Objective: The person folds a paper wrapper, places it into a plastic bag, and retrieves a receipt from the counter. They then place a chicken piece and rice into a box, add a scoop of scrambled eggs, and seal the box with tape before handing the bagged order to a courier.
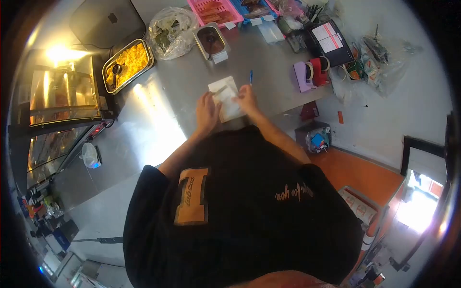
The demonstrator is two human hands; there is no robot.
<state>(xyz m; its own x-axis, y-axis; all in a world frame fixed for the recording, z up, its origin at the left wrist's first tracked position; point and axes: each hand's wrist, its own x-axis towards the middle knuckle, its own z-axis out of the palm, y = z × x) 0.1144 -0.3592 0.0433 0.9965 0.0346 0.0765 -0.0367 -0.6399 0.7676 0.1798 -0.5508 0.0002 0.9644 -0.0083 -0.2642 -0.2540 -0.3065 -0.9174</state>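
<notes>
A small stack of white paper sheets (231,111), like a notepad, lies on the metal counter close to my body. My left hand (207,113) is at its left edge, with bent fingers gripping the paper. At the right edge is my right hand (247,100), its fingers closed and touching the sheets. A blue pen (250,76) sticks up from the right hand, away from me. Slight blur hides exactly how the fingertips meet the paper.
Beyond the paper stand a metal container of dark sauce (211,41), a clear bag of leaves (170,33) and a pink basket (211,12). A tray of yellow food (128,62) and a lit glass warmer (62,91) are left. Tape dispensers (309,74) stand right.
</notes>
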